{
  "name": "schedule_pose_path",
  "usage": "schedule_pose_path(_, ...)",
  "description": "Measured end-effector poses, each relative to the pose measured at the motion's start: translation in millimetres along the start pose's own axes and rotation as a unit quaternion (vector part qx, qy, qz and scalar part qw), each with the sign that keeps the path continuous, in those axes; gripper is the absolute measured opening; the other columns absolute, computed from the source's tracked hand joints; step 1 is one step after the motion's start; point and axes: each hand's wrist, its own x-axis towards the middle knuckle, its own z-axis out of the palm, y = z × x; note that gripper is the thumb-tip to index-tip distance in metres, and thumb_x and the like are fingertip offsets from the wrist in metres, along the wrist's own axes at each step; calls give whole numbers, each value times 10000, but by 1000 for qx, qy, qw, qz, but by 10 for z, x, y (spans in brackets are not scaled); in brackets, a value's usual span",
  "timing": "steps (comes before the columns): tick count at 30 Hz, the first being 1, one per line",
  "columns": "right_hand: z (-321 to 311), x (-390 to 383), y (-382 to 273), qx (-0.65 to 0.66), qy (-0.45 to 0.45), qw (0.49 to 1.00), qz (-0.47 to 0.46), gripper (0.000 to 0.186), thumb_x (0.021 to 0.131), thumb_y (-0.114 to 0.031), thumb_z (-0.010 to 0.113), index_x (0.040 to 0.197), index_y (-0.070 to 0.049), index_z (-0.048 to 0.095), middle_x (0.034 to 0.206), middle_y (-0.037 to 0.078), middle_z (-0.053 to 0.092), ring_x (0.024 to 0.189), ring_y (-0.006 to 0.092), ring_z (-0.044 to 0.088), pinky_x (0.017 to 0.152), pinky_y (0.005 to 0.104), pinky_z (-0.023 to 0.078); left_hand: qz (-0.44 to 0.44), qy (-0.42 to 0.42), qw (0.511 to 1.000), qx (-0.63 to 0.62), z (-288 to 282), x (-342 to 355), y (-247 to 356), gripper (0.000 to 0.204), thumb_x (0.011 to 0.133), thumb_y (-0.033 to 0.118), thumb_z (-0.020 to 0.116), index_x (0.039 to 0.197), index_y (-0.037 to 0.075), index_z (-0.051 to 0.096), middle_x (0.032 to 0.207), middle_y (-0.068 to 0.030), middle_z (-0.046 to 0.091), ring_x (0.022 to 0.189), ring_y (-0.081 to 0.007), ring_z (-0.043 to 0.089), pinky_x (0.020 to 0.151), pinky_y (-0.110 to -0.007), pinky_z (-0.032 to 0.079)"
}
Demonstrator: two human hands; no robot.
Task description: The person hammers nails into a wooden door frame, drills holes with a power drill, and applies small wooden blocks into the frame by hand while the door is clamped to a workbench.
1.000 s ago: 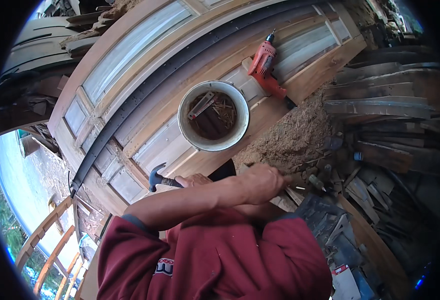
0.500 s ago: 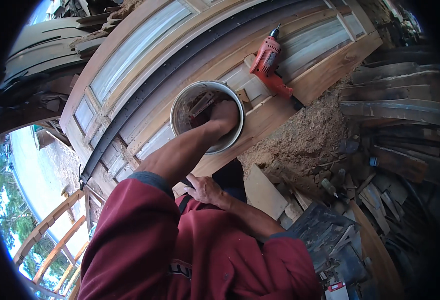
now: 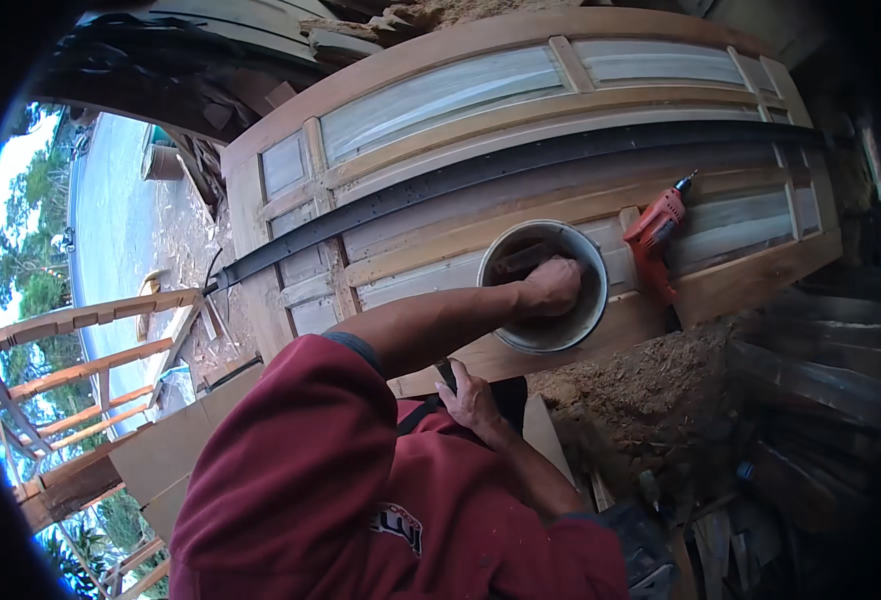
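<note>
Just my side of the bucket [image 3: 589,308], my right hand [image 3: 474,402] has its fingers closed on a dark handle [image 3: 447,374]. My left hand [image 3: 553,287] is down in the bucket, fingers hidden, so I can't tell if they're together; best keep my wrist off the rim and feel gently around the flat piece [image 3: 521,258] in the shadowy contents. Right of the bucket lies a red drill [image 3: 656,235].

Bare, matt wooden door [image 3: 461,215] at twelve o'clock, crossed by a smooth, dark strip [image 3: 521,163]. At three, a bucket [image 3: 601,285] with a smooth, dull rim; toward two, a drill [image 3: 658,232] — red plastic casing, metal bit [image 3: 693,175]. Rough sawdust [image 3: 631,390] at four; matt cloth sweatshirt [image 3: 451,490] at six.
</note>
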Motion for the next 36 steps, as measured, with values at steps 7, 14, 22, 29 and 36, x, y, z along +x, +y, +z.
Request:
schedule_pose_path(7,303,242,-152,-82,-124,989,-27,486,917,-257,657,1304,-10,495,879,290,687,815,485,678,737,562,542,91,63,974,-199,-420,-458,-150,204,792,158,698,954,37,668,897,-214,695,892,-402,685,813,-470,537)
schedule_pose_path(14,258,485,-250,-71,-113,991,16,404,922,-233,661,1232,-2,543,804,268,673,753,463,678,669,521,534,36,260,843,-469,-2004,-1634,-1067,146,952,32,678,1094,33,646,864,-43,686,831,-120,676,739,-271,561)
schedule_pose_path(22,327,1349,-967,-28,8,999,42,413,905,-134,678,1247,53,541,695,148,612,602,274,649,572,381,500,-83,434,765,-469,-2483,-1927,-4176,304,912,68,741,1192,3,645,991,-83,733,881,-146,695,803,-280,571)
schedule_pose_path(29,367,2099,-1215,34,96,989,107,332,907,-132,660,1171,34,548,669,31,534,564,106,506,528,307,435,-63,350,812,-463,-2283,-1637,-4704,153,942,110,723,1063,21,690,972,-42,737,829,-79,662,729,-216,547)
schedule_pose_path(36,426,2332,-1297,57,119,985,113,305,909,-120,664,1152,25,550,669,21,503,570,102,476,519,300,404,-100,362,859,-347,-2259,-1636,-4760,220,893,205,764,1029,34,743,923,-77,702,847,-161,677,770,-306,531)
